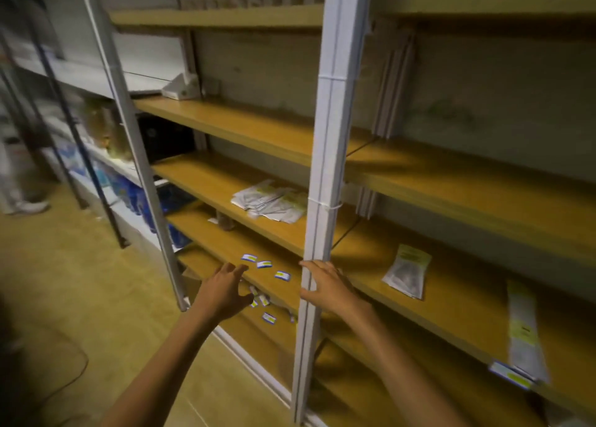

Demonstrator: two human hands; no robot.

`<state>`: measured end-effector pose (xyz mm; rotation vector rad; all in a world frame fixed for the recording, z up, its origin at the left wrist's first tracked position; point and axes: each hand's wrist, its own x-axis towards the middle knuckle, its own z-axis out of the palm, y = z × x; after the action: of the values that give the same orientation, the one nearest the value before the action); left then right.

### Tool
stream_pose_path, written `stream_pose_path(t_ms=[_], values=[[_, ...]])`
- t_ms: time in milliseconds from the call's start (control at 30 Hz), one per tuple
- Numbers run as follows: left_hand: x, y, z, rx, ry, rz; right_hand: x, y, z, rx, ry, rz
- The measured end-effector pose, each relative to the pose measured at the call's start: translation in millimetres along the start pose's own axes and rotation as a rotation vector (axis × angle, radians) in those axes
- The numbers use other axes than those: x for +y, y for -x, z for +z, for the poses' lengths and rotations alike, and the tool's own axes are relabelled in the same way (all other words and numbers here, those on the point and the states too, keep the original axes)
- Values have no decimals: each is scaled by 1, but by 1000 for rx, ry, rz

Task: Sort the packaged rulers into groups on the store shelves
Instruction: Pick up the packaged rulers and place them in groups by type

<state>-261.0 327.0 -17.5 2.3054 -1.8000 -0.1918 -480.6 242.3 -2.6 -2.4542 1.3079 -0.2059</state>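
Reaching forward, both bare hands hovered at the front edge of the tan wooden shelves (245, 126), which ran in tiers between grey metal uprights; the left hand (225, 289) had its fingers spread and loosely bent, holding nothing, just near the shelf lip that carried small blue-and-white price labels (264, 264); the right hand (325, 286) lay against the pale grey centre post (325, 155), fingers splayed and lightly curved on it, though whether it truly gripped the post I cannot tell; bare board lay open to the left of the post on the hands' shelf, and wide bare board stretched away on the tiers above; a loose heap of clear plastic ruler packets with yellow-green header cards (272, 200) sat on the next shelf up, left of the post, their long axes running mostly left to right and fanned at differing angles; right of the post, a short clear packet with a yellow-green header (407, 271) lay alone, header towards the far wall, long axis near to far; farther right, a long narrow clear ruler packet with yellow-green label (524, 333) lay with its long axis near to far, its near end overhanging the shelf edge; a small white cardboard box (180, 87) stood on a higher shelf at far left; tan floor (80, 281) spread open at near left.
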Motion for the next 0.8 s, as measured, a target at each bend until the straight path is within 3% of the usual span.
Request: stream_pose_path(t_ms=[267, 500, 800], values=[[-82, -83, 2, -24, -46, -59, -54, -127, 46, -77, 15, -109], [-124, -199, -23, -1, -46, -31, -68, -253, 38, -28, -37, -55], [-149, -316, -27, -55, -15, 58, -53, -348, 29, -5, -43, 93]])
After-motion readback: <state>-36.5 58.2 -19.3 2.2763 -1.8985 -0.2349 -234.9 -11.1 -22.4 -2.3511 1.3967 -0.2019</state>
